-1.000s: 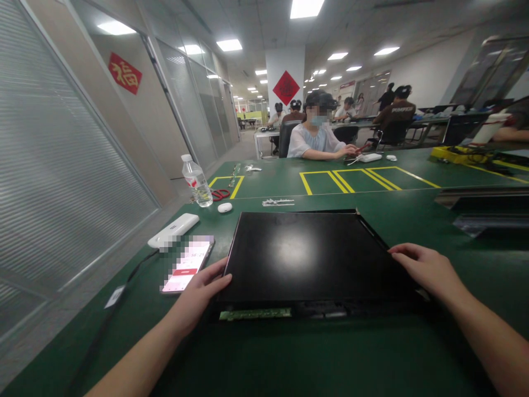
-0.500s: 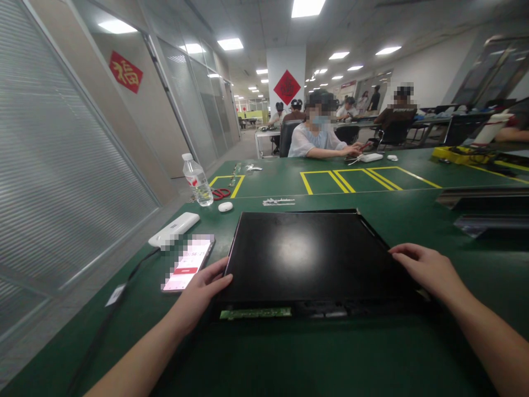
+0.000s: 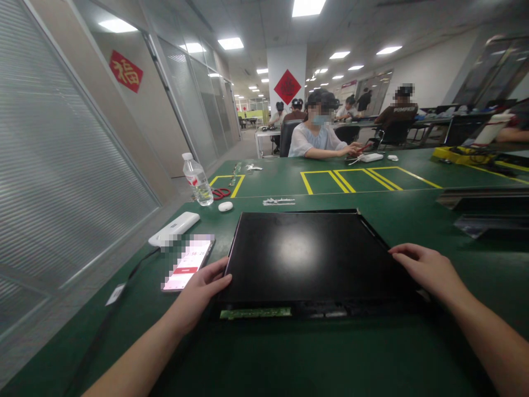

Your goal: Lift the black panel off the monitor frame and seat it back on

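A black, glossy display panel (image 3: 314,259) lies in front of me on the green table, its surface reflecting a ceiling light. Along its near edge shows a strip of green circuit board (image 3: 256,313). My left hand (image 3: 209,280) grips the panel's left edge, thumb on top near the front corner and the other fingers partly hidden behind the edge. On the right edge, my right hand (image 3: 425,267) is closed in a pinch, its lower fingers curled out of sight. Just left of my left hand lies a lit phone (image 3: 190,264).
A white power bank (image 3: 174,229) with a black cable, a water bottle (image 3: 198,182), red-handled scissors (image 3: 221,193) and a white earbud case (image 3: 225,207) stand left. Small pale parts (image 3: 279,202) lie behind the panel. Dark metal strips (image 3: 491,225) lie right. A co-worker (image 3: 316,135) sits opposite.
Both my hands and the display panel stay where they were. In the far background, a standing person has shifted slightly to the left.
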Available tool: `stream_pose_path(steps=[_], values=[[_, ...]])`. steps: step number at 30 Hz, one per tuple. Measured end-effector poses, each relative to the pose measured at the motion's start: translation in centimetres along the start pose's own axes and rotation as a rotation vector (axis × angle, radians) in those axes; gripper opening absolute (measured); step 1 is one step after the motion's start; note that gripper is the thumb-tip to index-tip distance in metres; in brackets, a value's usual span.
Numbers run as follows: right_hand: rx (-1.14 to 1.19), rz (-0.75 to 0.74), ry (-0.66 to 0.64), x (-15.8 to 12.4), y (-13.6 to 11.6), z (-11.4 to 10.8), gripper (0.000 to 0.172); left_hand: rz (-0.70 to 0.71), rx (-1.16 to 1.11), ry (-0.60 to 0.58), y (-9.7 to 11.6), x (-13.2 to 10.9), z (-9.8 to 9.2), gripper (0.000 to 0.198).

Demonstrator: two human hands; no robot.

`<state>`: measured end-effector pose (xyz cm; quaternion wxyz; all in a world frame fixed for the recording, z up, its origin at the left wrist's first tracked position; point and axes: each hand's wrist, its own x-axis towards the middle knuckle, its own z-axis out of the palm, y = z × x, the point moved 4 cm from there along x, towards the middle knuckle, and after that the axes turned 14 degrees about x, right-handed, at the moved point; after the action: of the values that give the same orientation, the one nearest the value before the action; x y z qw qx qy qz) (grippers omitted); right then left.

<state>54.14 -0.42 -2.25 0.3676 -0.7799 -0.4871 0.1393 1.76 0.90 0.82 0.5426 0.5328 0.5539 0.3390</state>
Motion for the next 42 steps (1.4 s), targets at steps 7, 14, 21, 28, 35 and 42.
stream_pose_path(steps=[7,14,21,28,35,42], values=[[0.003,-0.001,-0.007,0.0,-0.2,-0.1,0.033,0.007,-0.003,0.013,0.0,0.1,0.0,0.046],[0.015,0.016,-0.015,-0.1,-0.3,-0.1,0.031,-0.007,0.002,0.049,-0.3,0.3,-0.4,0.046],[0.018,0.037,-0.020,-0.2,-0.4,-0.2,0.031,-0.032,-0.005,0.075,-0.3,0.2,-0.6,0.050],[0.021,0.013,-0.011,-0.1,-0.1,0.0,0.032,-0.002,0.046,0.072,0.5,-0.2,-0.2,0.063],[0.042,-0.002,-0.013,0.0,0.2,0.1,0.033,0.064,0.130,0.082,0.2,0.0,-0.9,0.071],[0.028,0.016,-0.029,0.0,0.2,0.2,0.033,0.183,0.065,0.050,1.1,-0.7,-0.4,0.067]])
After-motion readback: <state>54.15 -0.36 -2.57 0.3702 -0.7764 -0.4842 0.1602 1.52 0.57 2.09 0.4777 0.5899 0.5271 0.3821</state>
